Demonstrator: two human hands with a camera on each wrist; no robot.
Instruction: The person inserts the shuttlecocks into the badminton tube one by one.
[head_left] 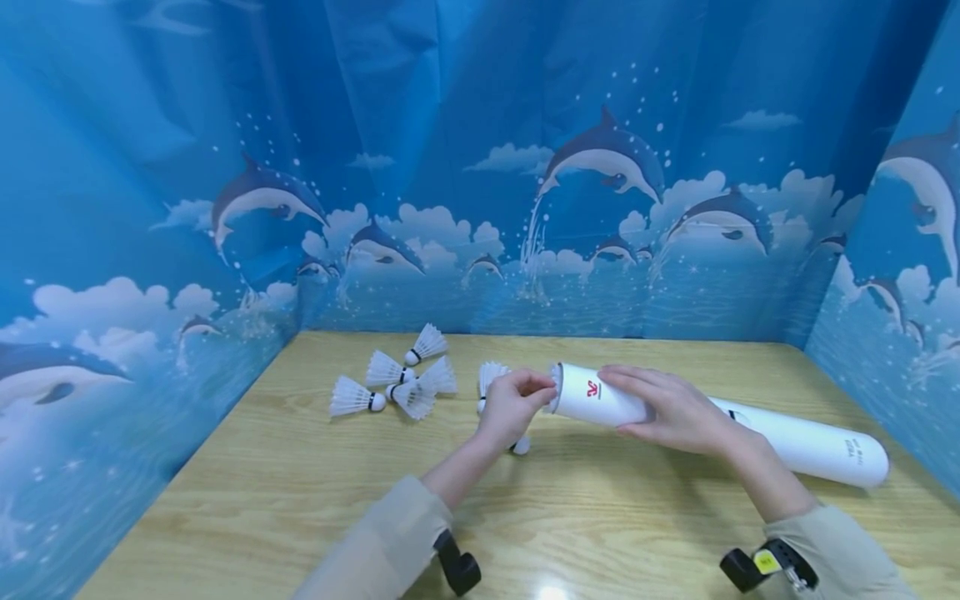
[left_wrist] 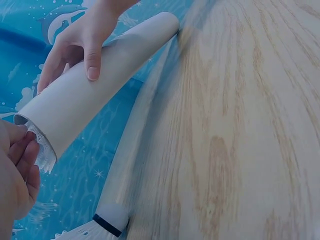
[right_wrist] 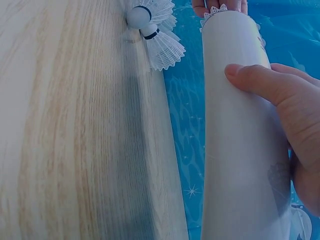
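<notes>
A long white tube (head_left: 810,442) with a red logo near its mouth lies slanted across the right side of the table in the head view. My right hand (head_left: 675,408) grips it from above, thumb on one side and fingers on the other. At the tube's open end, the feathered skirt of a shuttlecock (left_wrist: 46,152) juts out; its cork is hidden inside. My left hand (head_left: 510,408) pinches that skirt with curled fingertips right at the tube's rim. Beside the left hand, one shuttlecock (head_left: 491,377) stands partly behind it, and another's white cork (head_left: 521,446) shows below the wrist.
Several loose shuttlecocks (head_left: 408,387) lie clustered toward the back left of the wooden table (head_left: 300,517). A blue dolphin-print curtain (head_left: 450,167) encloses the back and sides. Black wrist-camera mounts (head_left: 457,567) sit on both sleeves.
</notes>
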